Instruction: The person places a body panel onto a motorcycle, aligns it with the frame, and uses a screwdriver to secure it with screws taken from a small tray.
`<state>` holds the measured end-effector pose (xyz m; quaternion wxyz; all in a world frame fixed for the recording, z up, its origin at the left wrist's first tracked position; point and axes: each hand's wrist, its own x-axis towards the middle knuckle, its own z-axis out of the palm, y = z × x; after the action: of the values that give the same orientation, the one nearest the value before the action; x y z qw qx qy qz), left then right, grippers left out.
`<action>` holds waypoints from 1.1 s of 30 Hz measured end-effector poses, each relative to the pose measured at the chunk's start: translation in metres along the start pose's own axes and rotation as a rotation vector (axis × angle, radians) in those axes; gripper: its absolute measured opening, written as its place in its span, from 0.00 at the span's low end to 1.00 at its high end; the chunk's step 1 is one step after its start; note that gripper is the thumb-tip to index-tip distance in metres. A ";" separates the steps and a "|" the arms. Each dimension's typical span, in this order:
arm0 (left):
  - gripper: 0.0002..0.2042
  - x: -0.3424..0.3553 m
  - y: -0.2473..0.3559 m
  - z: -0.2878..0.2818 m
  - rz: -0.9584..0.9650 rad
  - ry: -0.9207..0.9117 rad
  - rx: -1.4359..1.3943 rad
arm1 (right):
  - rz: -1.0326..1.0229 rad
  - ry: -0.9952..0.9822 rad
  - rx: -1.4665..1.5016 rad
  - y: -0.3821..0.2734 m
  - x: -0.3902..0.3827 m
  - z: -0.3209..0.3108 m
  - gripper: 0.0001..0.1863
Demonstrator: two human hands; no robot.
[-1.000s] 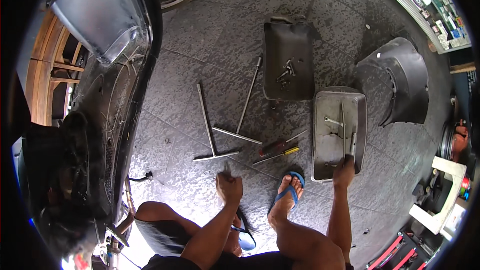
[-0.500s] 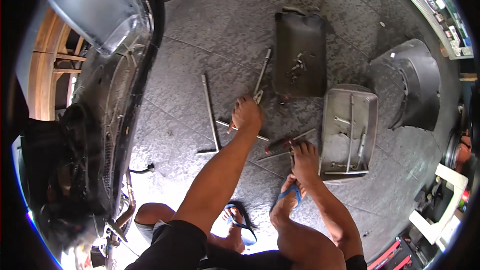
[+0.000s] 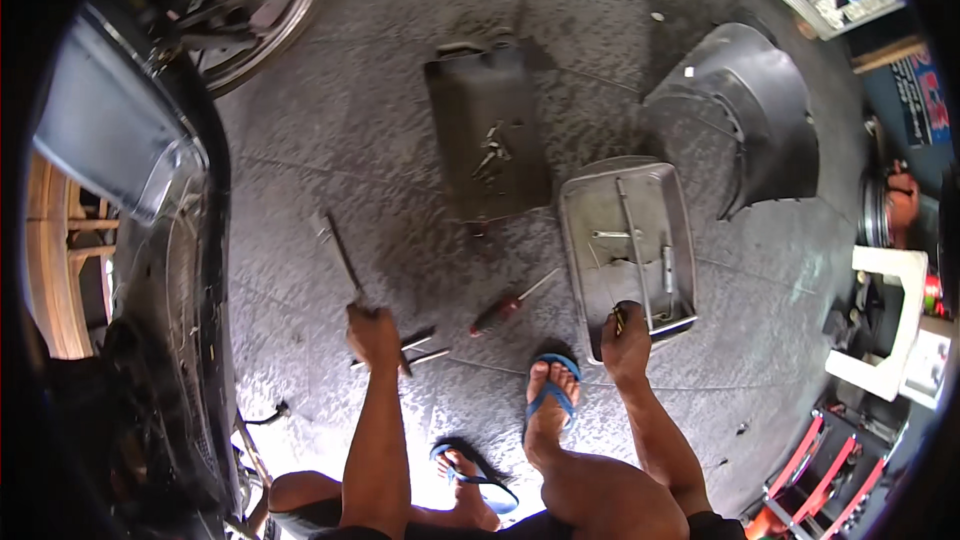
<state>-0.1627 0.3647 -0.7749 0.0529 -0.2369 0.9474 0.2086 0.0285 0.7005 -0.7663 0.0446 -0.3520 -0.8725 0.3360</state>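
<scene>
My left hand (image 3: 374,338) is closed around a long T-handle wrench (image 3: 343,258) low over the floor; its shaft sticks out beyond my fingers. Beside that fist are shorter metal bars (image 3: 428,355), partly hidden by it. My right hand (image 3: 627,342) is closed at the near edge of a grey metal tray (image 3: 571,240). Between its fingers shows a small dark and yellowish thing, too small to name. Inside the tray lie a long rod with a crossbar (image 3: 635,250), a small spanner (image 3: 612,234) and a silver cylindrical tool (image 3: 668,268). A red-handled screwdriver (image 3: 497,316) rests on the floor between my hands.
A dark panel (image 3: 470,100) carrying several small metal parts (image 3: 491,152) lies ahead. A curved black plastic cover (image 3: 770,110) is at the far right. Vehicle bodywork (image 3: 205,240) lines the left, with a wheel (image 3: 290,30) behind. My sandalled feet (image 3: 553,387) are near.
The view has shifted, so floor things appear further left. My left hand has moved to the long wrench; my right hand has gone from beside the screwdriver to the tray.
</scene>
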 end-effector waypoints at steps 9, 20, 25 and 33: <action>0.16 0.022 -0.067 0.021 -0.021 -0.013 0.203 | -0.341 -0.056 0.081 -0.008 -0.018 0.026 0.17; 0.09 0.007 -0.030 -0.030 -0.024 -0.257 -0.173 | -0.791 -0.341 -0.261 -0.085 0.012 0.092 0.17; 0.06 -0.045 0.051 -0.088 0.129 -0.264 -0.403 | -0.754 -0.448 -0.257 -0.088 -0.010 0.105 0.13; 0.13 -0.124 0.222 -0.062 0.328 -0.586 -0.458 | -0.259 -0.819 -0.382 -0.070 -0.065 0.031 0.17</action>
<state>-0.1586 0.5694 -0.6117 0.2324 -0.0191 0.8466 0.4784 0.0267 0.6045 -0.7362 -0.3275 -0.0804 -0.9011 0.2725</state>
